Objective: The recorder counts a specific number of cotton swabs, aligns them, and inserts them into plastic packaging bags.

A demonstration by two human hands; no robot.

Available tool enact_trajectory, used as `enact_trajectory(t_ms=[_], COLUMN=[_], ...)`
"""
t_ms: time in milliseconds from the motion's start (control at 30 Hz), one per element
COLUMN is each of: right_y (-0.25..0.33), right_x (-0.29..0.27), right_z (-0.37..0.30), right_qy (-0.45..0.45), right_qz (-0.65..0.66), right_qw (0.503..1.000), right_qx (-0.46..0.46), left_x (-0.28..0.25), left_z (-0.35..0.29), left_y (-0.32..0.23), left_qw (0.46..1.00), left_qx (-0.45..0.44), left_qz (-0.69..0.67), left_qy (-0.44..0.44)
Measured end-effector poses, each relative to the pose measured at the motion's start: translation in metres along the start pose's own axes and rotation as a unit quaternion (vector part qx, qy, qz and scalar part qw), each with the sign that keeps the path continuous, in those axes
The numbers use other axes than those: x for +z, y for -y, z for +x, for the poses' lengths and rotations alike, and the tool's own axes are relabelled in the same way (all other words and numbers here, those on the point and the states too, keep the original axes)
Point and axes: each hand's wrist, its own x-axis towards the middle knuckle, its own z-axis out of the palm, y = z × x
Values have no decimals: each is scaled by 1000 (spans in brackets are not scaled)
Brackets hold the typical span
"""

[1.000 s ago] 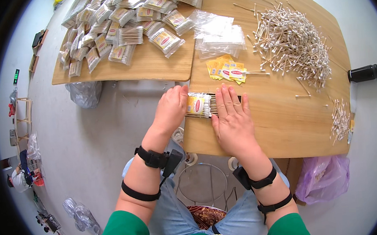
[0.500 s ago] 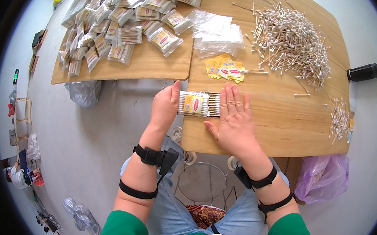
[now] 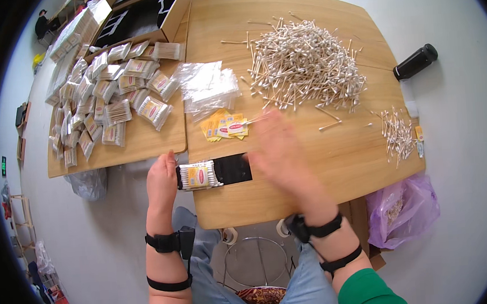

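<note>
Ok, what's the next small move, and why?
Probably ease the pack leftward off the black plate with the left hand: that hand is at the pack's left end, swabs and card lie together there, and the plate's right part is bare.

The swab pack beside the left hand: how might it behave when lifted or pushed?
Probably light: the swab pack holds thin sticks with small white tips. Likely fairly stiff, since they sit closely side by side. Unlikely to roll, as it lies flat.
</note>
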Motion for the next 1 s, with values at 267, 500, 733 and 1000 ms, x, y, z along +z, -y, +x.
enact_trajectory(t_ms=[267, 500, 733, 1000], right_y=[-142, -94, -57, -180], right_x=[-57, -35, -35, -86], right_z=[-41, -30, -36, -81], right_qy=[-10, 47, -11, -164], right_qz=[-130, -97, 52, -49], right_qw=[942, 968, 996, 955], right_qx=[310, 226, 65, 241], left_x=[37, 91, 110, 113], left_z=[1, 0, -3, -19], left_y=[-104, -137, -152, -180], left_qw=[963, 944, 934, 927], left_qx=[240, 298, 298, 314], left_qz=[-63, 120, 167, 143], left_qy=[-102, 77, 103, 144])
